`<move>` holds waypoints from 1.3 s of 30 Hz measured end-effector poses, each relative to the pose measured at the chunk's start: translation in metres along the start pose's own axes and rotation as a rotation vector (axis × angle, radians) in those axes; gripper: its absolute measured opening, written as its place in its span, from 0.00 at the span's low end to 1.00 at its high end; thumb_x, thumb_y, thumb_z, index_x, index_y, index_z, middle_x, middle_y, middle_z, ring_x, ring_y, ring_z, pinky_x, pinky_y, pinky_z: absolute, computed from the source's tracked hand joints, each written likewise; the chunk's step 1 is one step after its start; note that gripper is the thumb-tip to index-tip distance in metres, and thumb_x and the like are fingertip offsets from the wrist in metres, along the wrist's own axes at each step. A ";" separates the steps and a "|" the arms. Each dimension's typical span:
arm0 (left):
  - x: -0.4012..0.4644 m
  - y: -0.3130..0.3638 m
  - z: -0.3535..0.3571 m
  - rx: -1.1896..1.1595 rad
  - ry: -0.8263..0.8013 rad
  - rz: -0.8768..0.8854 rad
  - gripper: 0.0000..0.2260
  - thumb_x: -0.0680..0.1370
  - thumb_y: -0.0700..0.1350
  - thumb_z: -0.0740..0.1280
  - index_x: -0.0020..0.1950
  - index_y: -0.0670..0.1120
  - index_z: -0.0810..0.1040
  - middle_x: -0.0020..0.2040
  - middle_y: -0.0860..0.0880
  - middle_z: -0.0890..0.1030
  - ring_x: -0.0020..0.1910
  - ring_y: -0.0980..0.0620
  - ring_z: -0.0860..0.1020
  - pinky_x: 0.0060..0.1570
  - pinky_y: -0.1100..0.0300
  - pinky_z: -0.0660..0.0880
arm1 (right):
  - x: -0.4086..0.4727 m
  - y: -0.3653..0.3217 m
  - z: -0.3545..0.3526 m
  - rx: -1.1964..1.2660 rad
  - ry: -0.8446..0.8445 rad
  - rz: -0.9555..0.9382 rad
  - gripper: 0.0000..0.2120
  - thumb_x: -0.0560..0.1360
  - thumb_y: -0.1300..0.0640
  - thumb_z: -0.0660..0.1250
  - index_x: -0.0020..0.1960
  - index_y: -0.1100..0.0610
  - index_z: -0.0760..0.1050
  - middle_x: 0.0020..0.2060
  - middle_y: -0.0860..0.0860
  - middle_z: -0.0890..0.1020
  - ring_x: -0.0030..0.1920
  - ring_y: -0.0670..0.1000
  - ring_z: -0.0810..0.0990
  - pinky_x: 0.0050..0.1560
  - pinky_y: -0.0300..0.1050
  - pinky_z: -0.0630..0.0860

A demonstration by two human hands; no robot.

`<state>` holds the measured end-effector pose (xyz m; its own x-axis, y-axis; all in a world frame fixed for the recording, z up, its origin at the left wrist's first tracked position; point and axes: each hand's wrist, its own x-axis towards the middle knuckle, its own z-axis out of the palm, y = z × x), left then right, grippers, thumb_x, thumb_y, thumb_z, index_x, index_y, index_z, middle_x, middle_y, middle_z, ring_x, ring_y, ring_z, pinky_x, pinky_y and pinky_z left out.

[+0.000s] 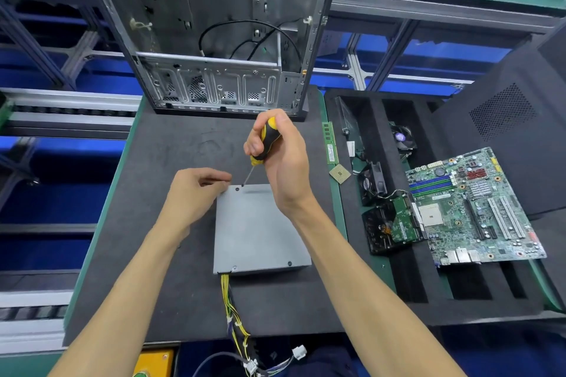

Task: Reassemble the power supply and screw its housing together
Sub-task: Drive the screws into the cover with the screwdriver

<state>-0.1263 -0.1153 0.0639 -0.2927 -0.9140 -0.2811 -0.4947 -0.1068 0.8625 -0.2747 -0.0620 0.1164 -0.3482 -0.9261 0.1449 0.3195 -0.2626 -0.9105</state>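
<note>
The grey metal power supply [251, 229] lies flat on the dark foam mat, its yellow and black cable bundle [234, 315] trailing toward me. My right hand [281, 162] grips a yellow and black screwdriver [264, 141], whose tip stands on the housing's far edge near its far left corner. My left hand [196, 193] rests at that same corner, fingertips pinched against the housing's edge beside the tip. Screws show in the lid near the far left corner and along the near edge.
An open computer case [220, 40] stands upright at the back of the mat [153, 223]. To the right, a slotted foam tray [404, 269] holds a motherboard [471, 208], fans, a drive, a RAM stick [330, 144] and a CPU chip [340, 173]. A black side panel [520, 131] leans far right.
</note>
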 end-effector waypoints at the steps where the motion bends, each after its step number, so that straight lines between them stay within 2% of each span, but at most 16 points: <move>1: -0.002 -0.003 0.000 -0.029 0.004 -0.006 0.08 0.77 0.37 0.71 0.48 0.49 0.87 0.45 0.54 0.86 0.47 0.56 0.83 0.50 0.58 0.79 | 0.001 0.001 0.003 -0.012 -0.007 -0.003 0.14 0.82 0.50 0.54 0.44 0.54 0.73 0.30 0.47 0.72 0.34 0.51 0.68 0.39 0.45 0.67; 4: -0.004 -0.009 0.001 -0.079 0.017 -0.019 0.07 0.77 0.38 0.71 0.48 0.49 0.87 0.44 0.54 0.86 0.47 0.56 0.82 0.52 0.57 0.79 | 0.003 0.008 0.008 -0.058 -0.023 -0.005 0.14 0.81 0.48 0.54 0.44 0.52 0.74 0.30 0.48 0.72 0.34 0.51 0.68 0.40 0.47 0.67; 8: -0.004 -0.012 0.003 -0.101 0.026 -0.010 0.08 0.78 0.39 0.71 0.46 0.51 0.86 0.44 0.55 0.86 0.47 0.56 0.83 0.49 0.60 0.79 | 0.004 0.015 0.010 -0.094 -0.023 0.016 0.14 0.81 0.48 0.54 0.44 0.52 0.74 0.30 0.48 0.72 0.34 0.51 0.68 0.39 0.47 0.66; 15: -0.001 -0.016 0.003 -0.068 0.026 -0.001 0.07 0.78 0.40 0.71 0.50 0.49 0.88 0.45 0.57 0.85 0.47 0.59 0.81 0.45 0.65 0.75 | 0.004 0.016 0.012 -0.152 -0.052 0.012 0.13 0.81 0.48 0.54 0.43 0.48 0.75 0.31 0.49 0.72 0.34 0.52 0.66 0.37 0.46 0.64; 24: 0.001 -0.019 0.003 -0.085 0.020 0.007 0.07 0.78 0.40 0.71 0.48 0.51 0.88 0.40 0.61 0.85 0.42 0.66 0.81 0.41 0.70 0.73 | 0.003 0.015 0.015 -0.190 -0.072 0.038 0.13 0.80 0.49 0.54 0.44 0.51 0.74 0.31 0.50 0.71 0.35 0.52 0.66 0.37 0.46 0.63; 28: 0.001 -0.019 0.004 -0.091 0.021 0.007 0.07 0.78 0.41 0.71 0.48 0.51 0.88 0.42 0.59 0.85 0.45 0.61 0.82 0.41 0.69 0.73 | 0.001 0.014 0.020 -0.228 -0.100 0.044 0.12 0.82 0.54 0.53 0.45 0.54 0.74 0.32 0.49 0.71 0.35 0.51 0.66 0.37 0.45 0.63; 30: 0.001 -0.019 0.003 -0.094 0.020 0.006 0.07 0.78 0.41 0.71 0.48 0.52 0.88 0.42 0.60 0.85 0.44 0.63 0.82 0.41 0.69 0.73 | 0.000 0.013 0.022 -0.252 -0.099 0.040 0.12 0.82 0.56 0.54 0.45 0.54 0.74 0.32 0.49 0.71 0.36 0.49 0.67 0.37 0.42 0.64; 39: 0.000 -0.018 0.003 -0.091 0.015 0.005 0.06 0.78 0.41 0.71 0.50 0.50 0.88 0.45 0.57 0.85 0.48 0.59 0.81 0.43 0.67 0.73 | -0.004 0.008 0.024 -0.300 -0.083 0.012 0.07 0.80 0.53 0.62 0.48 0.57 0.72 0.36 0.54 0.74 0.37 0.48 0.72 0.39 0.39 0.70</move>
<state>-0.1200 -0.1121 0.0465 -0.2820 -0.9203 -0.2711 -0.4166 -0.1371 0.8987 -0.2497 -0.0668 0.1173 -0.2685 -0.9509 0.1536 0.0448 -0.1717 -0.9841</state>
